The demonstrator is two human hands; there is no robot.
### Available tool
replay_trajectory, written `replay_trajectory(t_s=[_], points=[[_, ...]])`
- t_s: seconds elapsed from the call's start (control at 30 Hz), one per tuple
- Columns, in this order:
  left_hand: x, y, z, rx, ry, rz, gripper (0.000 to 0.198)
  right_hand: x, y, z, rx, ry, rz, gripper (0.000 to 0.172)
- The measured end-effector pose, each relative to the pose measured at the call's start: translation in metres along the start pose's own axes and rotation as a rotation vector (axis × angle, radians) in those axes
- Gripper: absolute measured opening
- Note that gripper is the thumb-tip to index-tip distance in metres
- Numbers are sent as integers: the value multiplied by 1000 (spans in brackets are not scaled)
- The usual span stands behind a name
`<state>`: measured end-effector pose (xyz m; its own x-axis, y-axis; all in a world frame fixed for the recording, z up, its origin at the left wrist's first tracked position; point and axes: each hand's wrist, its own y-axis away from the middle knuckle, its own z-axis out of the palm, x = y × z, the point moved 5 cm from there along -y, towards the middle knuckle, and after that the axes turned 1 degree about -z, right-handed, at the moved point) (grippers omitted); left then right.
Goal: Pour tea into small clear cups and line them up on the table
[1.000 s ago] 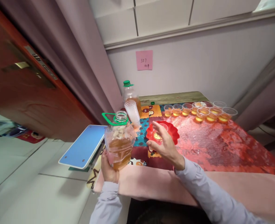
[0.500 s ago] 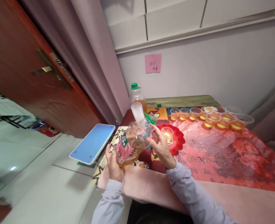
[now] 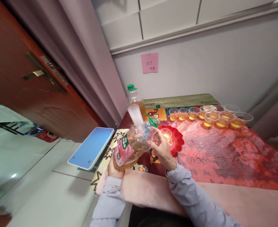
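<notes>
A large clear juice bottle (image 3: 123, 154) with a pink label leans over the table, its mouth toward the upper right and amber drink inside. My left hand (image 3: 114, 170) cups the bottle near its base, with most fingers hidden behind it. The fingers of my right hand (image 3: 163, 151) close around the bottle's upper part, below the mouth. A stack of clear plastic cups (image 3: 136, 116) shows just behind the bottle. Beyond my right hand, a scalloped red plate (image 3: 180, 142) carries one cup (image 3: 166, 135) with yellowish liquid.
A second bottle (image 3: 132, 97) with a green cap stands behind the stack. Several cups (image 3: 194, 114) of amber drink line the table's far right side. A loose green cap (image 3: 158, 106) lies at the back. Left of the table is a blue-topped stool (image 3: 91, 146).
My left hand has slipped further under the bottle's base, so its fingers now show less. The bottle stays tilted in both hands. The whole view has shifted slightly.
</notes>
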<state>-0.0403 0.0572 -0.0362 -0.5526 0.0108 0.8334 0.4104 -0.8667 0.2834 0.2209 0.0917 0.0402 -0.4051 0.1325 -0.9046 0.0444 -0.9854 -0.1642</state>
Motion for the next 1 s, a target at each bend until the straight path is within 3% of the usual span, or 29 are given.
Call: replay_trajectory(t_s=[0.17, 0.43, 0.57, 0.7, 1.0], points=[[20, 14, 18, -5, 18, -67, 32, -4, 2, 3, 20, -99, -11, 72], [61, 35, 17, 39, -52, -67, 31, 1, 12, 12, 44, -223, 46, 66], [71, 41, 19, -1, -49, -37, 26, 7, 13, 16, 40, -204, 29, 63], [77, 40, 11, 83, -55, 0, 24, 15, 16, 14, 75, -153, 46, 66], [86, 34, 8, 91, -89, -90, 33, 17, 16, 15, 58, -211, 33, 62]])
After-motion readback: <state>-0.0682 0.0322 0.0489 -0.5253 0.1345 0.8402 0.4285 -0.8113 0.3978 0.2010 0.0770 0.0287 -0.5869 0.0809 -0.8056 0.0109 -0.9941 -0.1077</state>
